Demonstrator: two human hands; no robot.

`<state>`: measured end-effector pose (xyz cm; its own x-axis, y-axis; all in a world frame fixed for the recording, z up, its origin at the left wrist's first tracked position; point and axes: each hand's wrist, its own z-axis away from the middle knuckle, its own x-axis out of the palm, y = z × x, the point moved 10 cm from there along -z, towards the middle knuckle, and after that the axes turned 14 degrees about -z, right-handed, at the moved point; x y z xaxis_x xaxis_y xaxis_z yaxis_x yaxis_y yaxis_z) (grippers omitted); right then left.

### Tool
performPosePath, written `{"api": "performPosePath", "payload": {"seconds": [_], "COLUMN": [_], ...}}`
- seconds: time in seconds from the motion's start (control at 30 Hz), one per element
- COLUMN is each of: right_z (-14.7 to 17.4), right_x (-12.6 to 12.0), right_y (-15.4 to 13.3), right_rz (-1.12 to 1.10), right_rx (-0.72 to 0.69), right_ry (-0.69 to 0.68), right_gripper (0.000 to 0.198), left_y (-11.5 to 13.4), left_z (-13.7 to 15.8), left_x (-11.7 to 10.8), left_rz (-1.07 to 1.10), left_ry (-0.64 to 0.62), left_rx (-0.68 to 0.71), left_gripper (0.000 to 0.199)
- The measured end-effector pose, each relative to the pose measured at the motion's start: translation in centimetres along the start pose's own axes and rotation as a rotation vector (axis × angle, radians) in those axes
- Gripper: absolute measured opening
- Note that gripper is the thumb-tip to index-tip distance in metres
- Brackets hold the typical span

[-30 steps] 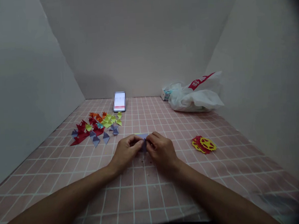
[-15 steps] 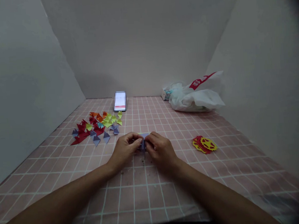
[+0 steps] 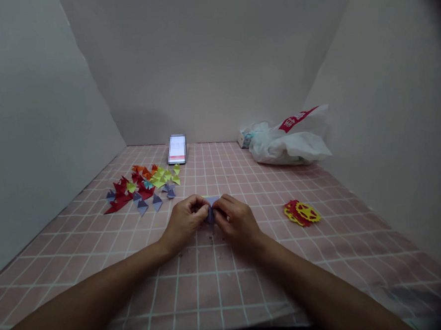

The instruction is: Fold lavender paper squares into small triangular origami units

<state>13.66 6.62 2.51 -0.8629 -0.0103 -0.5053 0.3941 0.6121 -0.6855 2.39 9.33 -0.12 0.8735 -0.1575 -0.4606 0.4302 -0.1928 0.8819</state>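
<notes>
A small piece of purple origami paper (image 3: 210, 215) is pinched between both hands at the middle of the table, partly hidden by my fingers. My left hand (image 3: 188, 217) grips its left side with thumb and forefinger. From the right, my right hand (image 3: 237, 219) pinches the other side, its fingertips almost touching the left ones. Just beyond the hands lies a flat purple patch of paper (image 3: 212, 200); whether it joins the held piece I cannot tell. Tiny dark specks are on the cloth below the hands.
Folded paper pieces in red (image 3: 118, 205), yellow (image 3: 161, 176), orange (image 3: 146, 173) and purple (image 3: 157, 202) cluster at the left. A phone with a blurred screen (image 3: 177, 148) stands behind them. Red and yellow star cutouts (image 3: 307, 212) lie right; a white plastic bag (image 3: 290, 148) sits back right.
The fingertips have drawn slightly closer together on the purple paper, my right hand edging a little left. Everything else stays in place.
</notes>
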Motion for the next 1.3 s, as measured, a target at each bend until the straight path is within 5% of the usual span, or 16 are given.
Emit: {"api": "performPosePath", "payload": {"seconds": [0.8,1.07,1.3], "right_z": [0.1,0.1,0.3], "right_x": [0.0,-0.8,-0.7], "right_y": [-0.4,-1.4,0.2], "right_rz": [0.102,-0.037,-0.216], "right_rx": [-0.034,-0.050,0.131], "right_ry": [0.019,0.090,0.124], "right_gripper": [0.017,0.014,0.017], "left_y": [0.2,0.4,2.1], "left_z": [0.5,0.4,1.1], "left_x": [-0.1,-0.5,-1.2], "left_rz": [-0.071,-0.113,-0.238], "left_ry": [0.042,0.074,0.163], "left_rx": [-0.003,0.020,0.159], "left_gripper": [0.013,0.012,0.010]}}
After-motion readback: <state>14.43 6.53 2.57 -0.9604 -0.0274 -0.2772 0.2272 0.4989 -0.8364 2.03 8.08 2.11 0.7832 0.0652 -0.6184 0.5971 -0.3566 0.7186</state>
